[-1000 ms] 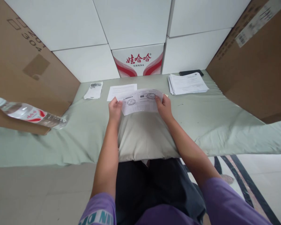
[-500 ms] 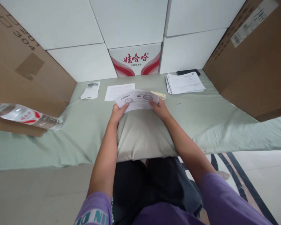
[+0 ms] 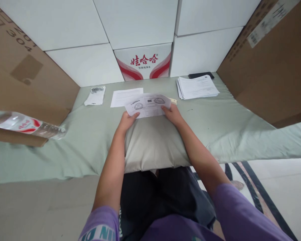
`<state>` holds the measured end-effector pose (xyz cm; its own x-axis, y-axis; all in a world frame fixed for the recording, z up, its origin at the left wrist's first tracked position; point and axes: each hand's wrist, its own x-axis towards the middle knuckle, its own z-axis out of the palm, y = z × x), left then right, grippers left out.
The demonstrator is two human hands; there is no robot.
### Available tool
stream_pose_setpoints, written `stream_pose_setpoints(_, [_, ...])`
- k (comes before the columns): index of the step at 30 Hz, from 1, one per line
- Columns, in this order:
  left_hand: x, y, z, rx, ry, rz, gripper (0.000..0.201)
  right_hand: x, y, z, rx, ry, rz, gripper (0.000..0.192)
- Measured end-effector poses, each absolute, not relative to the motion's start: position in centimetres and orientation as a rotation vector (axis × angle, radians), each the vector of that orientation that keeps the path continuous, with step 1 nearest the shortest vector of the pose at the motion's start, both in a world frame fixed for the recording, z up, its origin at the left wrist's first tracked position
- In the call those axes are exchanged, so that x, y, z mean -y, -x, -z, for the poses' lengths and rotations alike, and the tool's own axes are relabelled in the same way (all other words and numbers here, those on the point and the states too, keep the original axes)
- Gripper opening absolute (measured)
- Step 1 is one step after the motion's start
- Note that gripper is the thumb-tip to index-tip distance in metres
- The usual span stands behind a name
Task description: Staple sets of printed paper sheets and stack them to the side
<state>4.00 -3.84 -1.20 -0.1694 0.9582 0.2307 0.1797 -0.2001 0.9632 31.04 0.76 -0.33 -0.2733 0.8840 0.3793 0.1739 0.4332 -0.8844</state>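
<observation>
The left hand point(image 3: 126, 121) and right hand point(image 3: 172, 114) are closed on the lower corners of a stamped sheet point(image 3: 147, 105), held above a grey cushion point(image 3: 153, 147). Beyond it, a second sheet point(image 3: 126, 97) and a paper stack point(image 3: 197, 87) are laid on the green cloth point(image 3: 230, 127).

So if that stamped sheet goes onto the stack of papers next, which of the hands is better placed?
Probably the right hand: it grips the stamped sheet on the side nearer the paper stack. The left hand would cross over.
</observation>
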Motion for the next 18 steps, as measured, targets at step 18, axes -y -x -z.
stream_pose_setpoints(18, [3.7,0.5,2.5,-1.564,-1.306,-1.381,0.027,-3.2,-34.3,0.6,1.164,1.181,-0.923,0.036])
